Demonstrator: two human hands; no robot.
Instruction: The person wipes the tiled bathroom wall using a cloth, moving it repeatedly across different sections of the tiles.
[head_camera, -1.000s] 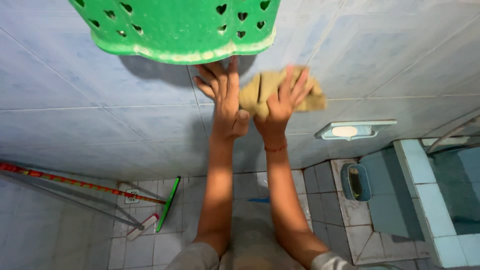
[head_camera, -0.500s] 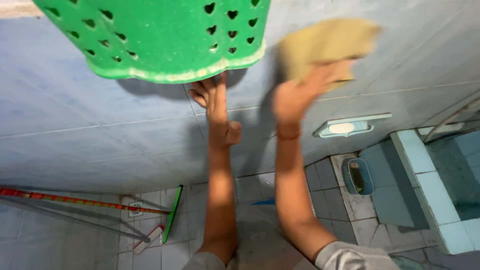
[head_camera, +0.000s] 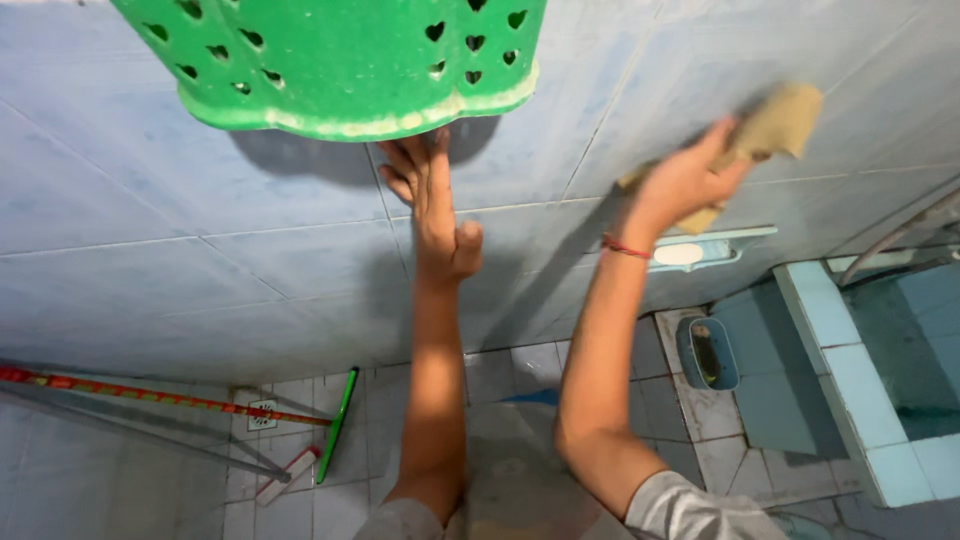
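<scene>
My left hand (head_camera: 432, 212) lies flat, fingers apart, against the pale blue tiled wall (head_camera: 200, 210), just below the rim of a green plastic basket (head_camera: 340, 60) with heart-shaped holes. My right hand (head_camera: 685, 180) grips a tan cloth (head_camera: 770, 130) and presses it on the wall, up and to the right of my left hand. A red string is tied round my right wrist.
A white soap bar sits in a light blue wall dish (head_camera: 700, 252). A tiled water basin (head_camera: 880, 370) stands at the right, with a squat toilet pan (head_camera: 708, 353) beside it. A green squeegee (head_camera: 338, 425) and a red-handled tool (head_camera: 150, 395) lean at the lower left.
My right hand has carried the cloth up and to the right across the wall, away from my left hand. The left hand has stayed flat under the basket.
</scene>
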